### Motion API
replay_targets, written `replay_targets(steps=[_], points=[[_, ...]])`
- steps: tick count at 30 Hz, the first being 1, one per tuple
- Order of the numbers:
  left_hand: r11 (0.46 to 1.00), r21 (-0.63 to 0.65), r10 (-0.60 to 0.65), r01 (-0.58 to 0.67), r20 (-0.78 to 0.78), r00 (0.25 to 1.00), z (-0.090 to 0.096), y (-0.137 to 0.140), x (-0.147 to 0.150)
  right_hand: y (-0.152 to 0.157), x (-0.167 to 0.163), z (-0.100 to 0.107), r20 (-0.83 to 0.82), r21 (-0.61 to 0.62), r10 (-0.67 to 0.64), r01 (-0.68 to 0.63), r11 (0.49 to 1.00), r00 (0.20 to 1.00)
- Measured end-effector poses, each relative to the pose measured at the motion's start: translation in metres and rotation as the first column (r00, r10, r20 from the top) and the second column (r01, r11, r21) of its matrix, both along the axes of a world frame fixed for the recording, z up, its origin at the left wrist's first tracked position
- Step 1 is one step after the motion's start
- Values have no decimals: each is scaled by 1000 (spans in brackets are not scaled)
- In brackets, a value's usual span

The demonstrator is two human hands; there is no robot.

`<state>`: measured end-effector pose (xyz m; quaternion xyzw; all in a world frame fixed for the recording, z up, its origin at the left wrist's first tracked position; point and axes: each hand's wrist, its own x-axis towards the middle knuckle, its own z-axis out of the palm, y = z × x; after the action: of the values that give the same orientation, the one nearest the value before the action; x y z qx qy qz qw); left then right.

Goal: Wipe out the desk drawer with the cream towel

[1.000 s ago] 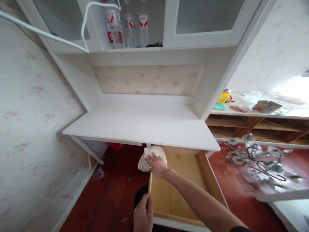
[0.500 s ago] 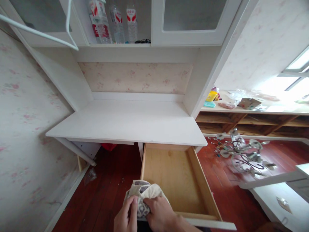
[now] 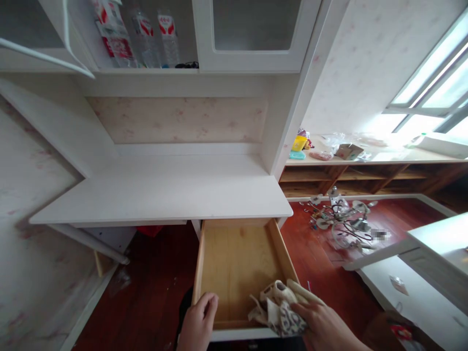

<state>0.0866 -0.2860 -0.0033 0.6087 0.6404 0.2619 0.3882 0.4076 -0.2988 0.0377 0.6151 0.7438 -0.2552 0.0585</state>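
Note:
My right hand (image 3: 320,319) grips a bunched cream cloth (image 3: 281,307) with a dark pattern, above the front right part of the pulled-out drawer (image 3: 234,263). The drawer is pale wood inside with a white front, and nothing lies on the part of its bottom that shows. At the drawer's front left corner is my left hand (image 3: 200,319), its fingers curled closed. They hide whether they grip the drawer's edge. Above the drawer stretches the white desk top (image 3: 171,190).
Plastic bottles (image 3: 168,36) stand in the hutch above the desk. A white hanger (image 3: 47,58) crosses the upper left. On the red floor at right lies a chandelier (image 3: 343,219), near a white furniture piece (image 3: 435,243). A low shelf (image 3: 369,158) bears bags and a box.
The cloth has moved right with my right hand, from the drawer's front left corner to its right side. My left hand has let go of it. The view has turned right.

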Motion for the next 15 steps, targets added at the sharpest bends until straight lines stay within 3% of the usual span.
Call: replay_targets(steps=[3,6,8,10,12,15], points=[[995,-78,-69,59,-129,989,-4,4,2,9,17,12,-63,-4,-57,57,998,996],[989,-125,-112,78,-294,949,-6,2,5,16,31,32,-46,177,-136,143,974,990],[987,-132,-140,96,-385,912,-8,0,7,16,38,44,-26,310,-121,123,943,992],[983,-142,-166,113,-451,877,-9,-1,9,13,39,46,-2,349,-87,83,934,996],[980,-156,-188,126,-499,846,-11,-1,11,12,35,35,24,270,-83,73,960,996],[977,-150,-207,148,-537,818,-13,-1,13,14,27,-1,61,17,-90,89,996,994]])
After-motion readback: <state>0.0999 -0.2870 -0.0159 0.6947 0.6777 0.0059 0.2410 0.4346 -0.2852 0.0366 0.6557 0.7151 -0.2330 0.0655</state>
